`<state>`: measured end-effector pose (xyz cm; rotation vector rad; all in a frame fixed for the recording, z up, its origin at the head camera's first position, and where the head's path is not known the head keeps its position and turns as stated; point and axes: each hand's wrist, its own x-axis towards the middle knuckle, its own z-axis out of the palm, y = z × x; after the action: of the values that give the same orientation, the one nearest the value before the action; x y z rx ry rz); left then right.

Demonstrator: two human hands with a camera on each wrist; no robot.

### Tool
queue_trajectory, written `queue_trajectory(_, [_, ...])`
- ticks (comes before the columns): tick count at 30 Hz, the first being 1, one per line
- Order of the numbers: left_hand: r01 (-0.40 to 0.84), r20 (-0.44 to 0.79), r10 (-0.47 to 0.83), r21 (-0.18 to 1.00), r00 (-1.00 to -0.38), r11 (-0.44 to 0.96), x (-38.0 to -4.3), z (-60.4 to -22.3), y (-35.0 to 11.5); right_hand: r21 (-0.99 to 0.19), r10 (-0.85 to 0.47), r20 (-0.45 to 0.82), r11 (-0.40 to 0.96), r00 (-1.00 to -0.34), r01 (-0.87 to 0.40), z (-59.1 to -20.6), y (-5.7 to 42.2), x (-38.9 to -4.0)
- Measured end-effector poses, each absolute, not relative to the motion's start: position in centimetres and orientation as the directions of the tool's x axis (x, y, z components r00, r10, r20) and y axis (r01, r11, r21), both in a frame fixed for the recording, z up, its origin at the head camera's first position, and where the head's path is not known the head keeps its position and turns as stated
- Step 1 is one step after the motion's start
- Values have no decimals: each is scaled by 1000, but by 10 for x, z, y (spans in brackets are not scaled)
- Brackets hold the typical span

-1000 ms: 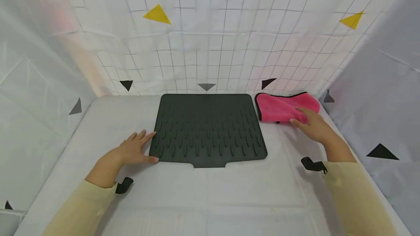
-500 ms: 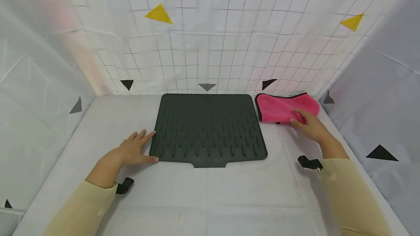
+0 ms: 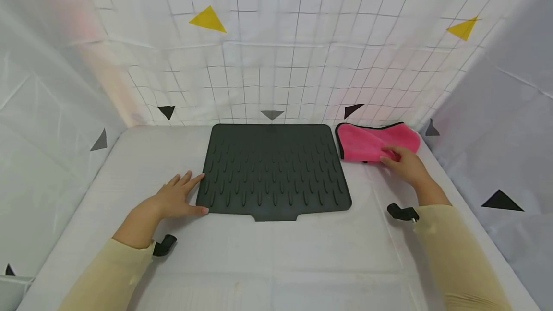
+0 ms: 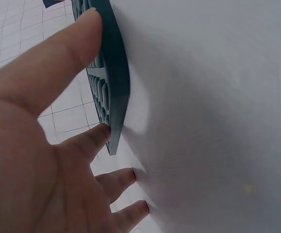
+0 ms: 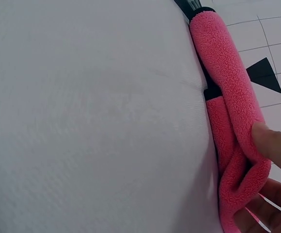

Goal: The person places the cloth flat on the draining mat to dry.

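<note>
A dark ribbed rubber mat (image 3: 275, 167) lies flat with its short tab facing me. My left hand (image 3: 174, 199) is spread at its left edge, index fingertip and thumb tip on the border; the left wrist view has the thumb (image 4: 77, 43) on the mat's raised edge (image 4: 118, 82) and two other fingertips down on the white surface. To the mat's right lies a folded pink cloth (image 3: 367, 143) with black trim. My right hand (image 3: 408, 167) pinches its near side between thumb and fingers. Close up, the fluffy cloth (image 5: 223, 58) shows a bunched fold by the thumb.
A white sheet (image 3: 276, 258) covers the table. Behind it rises a white gridded curtain (image 3: 259, 61) with yellow and dark triangle markers, close to the far edges of mat and cloth. Pale sheets (image 3: 497, 133) hang at both sides.
My right hand has shifted slightly left along the cloth, and its thumb and fingers have drawn together on it. Left hand and mat stay where they were.
</note>
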<state>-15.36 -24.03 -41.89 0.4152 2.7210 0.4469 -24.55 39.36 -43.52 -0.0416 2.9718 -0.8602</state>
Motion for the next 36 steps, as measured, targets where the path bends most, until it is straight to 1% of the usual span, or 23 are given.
queue_trajectory(12, [217,-295,329,356,-897,909,-151,-418,-242,-515,14,4,857,-1000,10,-434,388,-246])
queue_trajectory(16, [228,-284,337,356,-898,906,-153,-421,-242,-516,27,-4,856,-1000,26,-432,388,-244])
queue_trajectory(22, [220,-290,333,360,-897,907,-153,-423,-241,-534,17,4,846,-1000,12,-430,388,-239])
queue_trajectory(28, [226,-282,335,357,-899,906,-152,-423,-242,-557,20,43,831,-999,-7,-427,386,-235])
queue_trajectory(32, [231,-271,335,352,-902,907,-152,-421,-243,-584,39,39,812,-998,9,-421,383,-234])
queue_trajectory(36, [235,-267,335,345,-904,909,-152,-421,-243,-627,73,-5,776,-997,60,-414,379,-232])
